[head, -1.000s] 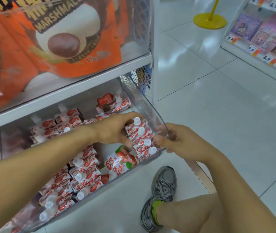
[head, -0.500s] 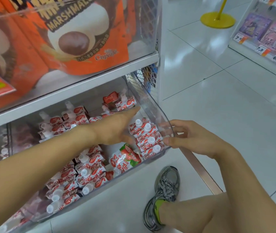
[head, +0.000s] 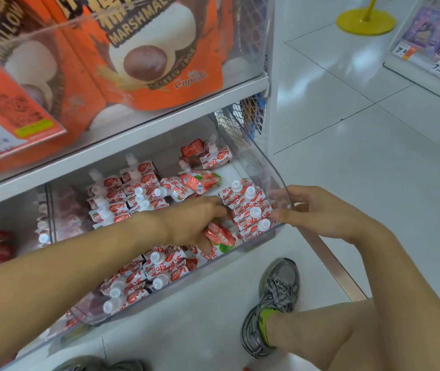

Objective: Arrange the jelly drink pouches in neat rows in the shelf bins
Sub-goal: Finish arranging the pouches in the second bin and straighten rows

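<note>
A clear plastic bin on the bottom shelf holds many red-and-white jelly drink pouches with white caps. A short row of upright pouches stands in the bin's front right corner. My left hand reaches into the bin and grips a loose strawberry-print pouch lying flat just left of that row. My right hand holds the bin's front right rim, thumb inside and fingers outside. Another loose pouch lies on its side farther back. More pouches stand in rows at the front left.
Orange marshmallow bags fill the shelf above. A white shelf post rises at the right. My shoe and knee are on the white tile floor below the bin. Another shelf with price tags and a yellow stand base lie across the aisle.
My left hand has dropped from the upright row to the loose strawberry pouch and closed round it. My right hand stays on the bin's rim.
</note>
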The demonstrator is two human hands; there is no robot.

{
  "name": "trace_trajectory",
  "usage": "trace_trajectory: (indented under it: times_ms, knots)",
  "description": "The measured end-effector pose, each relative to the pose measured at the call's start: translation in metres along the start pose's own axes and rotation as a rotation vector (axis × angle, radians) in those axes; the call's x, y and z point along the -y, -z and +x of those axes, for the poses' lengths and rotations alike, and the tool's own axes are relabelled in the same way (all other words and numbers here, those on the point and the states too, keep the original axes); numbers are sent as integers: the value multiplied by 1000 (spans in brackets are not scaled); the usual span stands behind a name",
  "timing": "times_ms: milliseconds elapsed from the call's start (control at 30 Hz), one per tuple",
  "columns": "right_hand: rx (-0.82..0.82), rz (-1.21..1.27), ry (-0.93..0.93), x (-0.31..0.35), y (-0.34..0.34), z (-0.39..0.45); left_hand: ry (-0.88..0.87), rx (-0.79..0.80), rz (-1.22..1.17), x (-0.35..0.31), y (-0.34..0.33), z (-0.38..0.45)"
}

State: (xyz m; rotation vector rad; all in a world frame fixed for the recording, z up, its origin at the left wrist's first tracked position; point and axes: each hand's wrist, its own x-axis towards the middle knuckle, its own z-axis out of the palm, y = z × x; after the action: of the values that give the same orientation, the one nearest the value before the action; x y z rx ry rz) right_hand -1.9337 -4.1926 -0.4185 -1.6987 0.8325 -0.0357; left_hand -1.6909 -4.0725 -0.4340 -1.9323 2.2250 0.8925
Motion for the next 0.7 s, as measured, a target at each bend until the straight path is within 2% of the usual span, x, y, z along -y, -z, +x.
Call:
trace_trajectory:
  times_ms: [100, 133, 167, 267, 300, 333, 400, 467, 500, 600, 700]
  knots:
    - [34, -15, 25, 3, 2, -8, 27, -86, 14, -1, 12, -16]
    - [-2, -8, 60, 5, 4, -11, 43, -137, 22, -2, 16, -24]
    - [-100, 13, 112, 6, 4, -14, 51, -204, 13, -4, 19, -33]
    - [-584, 100, 423, 25, -8, -22, 85, -454, -124, -13, 26, -65]
    - [-675, 64, 534, 36, -16, -22, 143, -532, -184, -17, 27, -76]
    - [-699, -30, 607, 49, -26, -20, 216, -604, -239, -21, 27, -86]
    - [-538, -311, 646, 71, -45, -5, 365, -740, -363, -29, 25, -103]
    - [-311, -649, 529, 85, -57, 28, 504, -862, -497, -35, 18, -114]
    - [-263, -792, 474, 87, -63, 48, 561, -911, -540, -36, 15, -119]
    - [-224, -1037, 322, 92, -81, 96, 638, -987, -710, -41, 8, -128]
    - [-188, -1128, 273, 90, -95, 115, 644, -988, -992, -44, 7, -134]
